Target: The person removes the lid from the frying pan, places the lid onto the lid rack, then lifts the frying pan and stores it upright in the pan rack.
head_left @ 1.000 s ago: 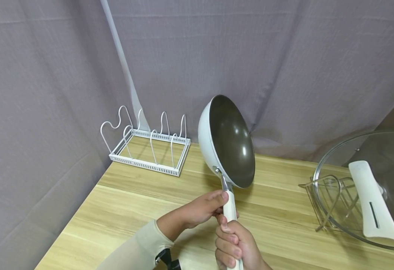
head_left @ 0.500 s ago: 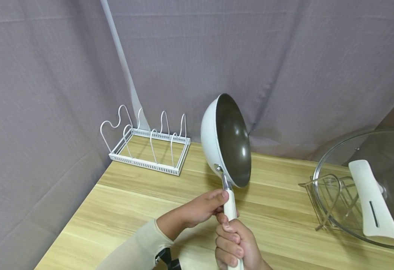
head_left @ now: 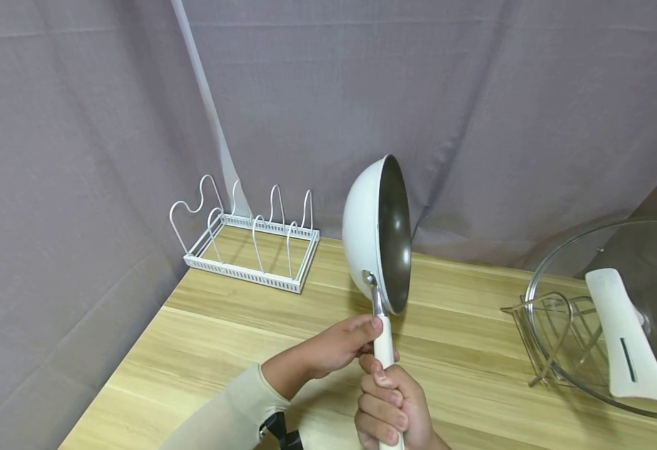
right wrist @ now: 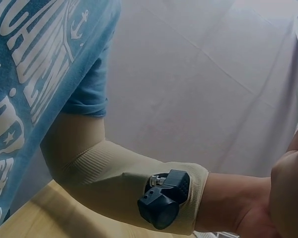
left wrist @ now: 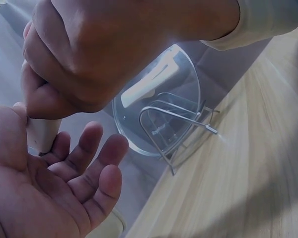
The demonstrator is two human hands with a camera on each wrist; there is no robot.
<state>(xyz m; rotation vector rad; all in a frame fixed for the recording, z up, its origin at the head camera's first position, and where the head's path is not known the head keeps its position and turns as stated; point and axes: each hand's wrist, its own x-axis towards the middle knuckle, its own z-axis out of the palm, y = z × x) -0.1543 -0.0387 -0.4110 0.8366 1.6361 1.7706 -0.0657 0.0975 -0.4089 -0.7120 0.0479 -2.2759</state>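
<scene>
A wok, white outside and dark inside, is held up on its side above the table, its opening facing right. My left hand holds the top of the pale handle close to the metal neck, thumb laid over it. Below, my right hand grips the handle with curled fingers. In the left wrist view my left hand lies palm up, with several loosely bent fingers off the handle, while the right hand is wrapped round the handle. The right wrist view mostly shows the left sleeve.
A white wire rack with upright loops stands at the back left of the wooden table. On the right a glass lid with a pale handle leans in a metal wire stand. Grey curtains hang behind.
The wok has turned about its handle, so its opening faces further right and more of its white outside shows. Both hands have kept nearly the same place on the handle.
</scene>
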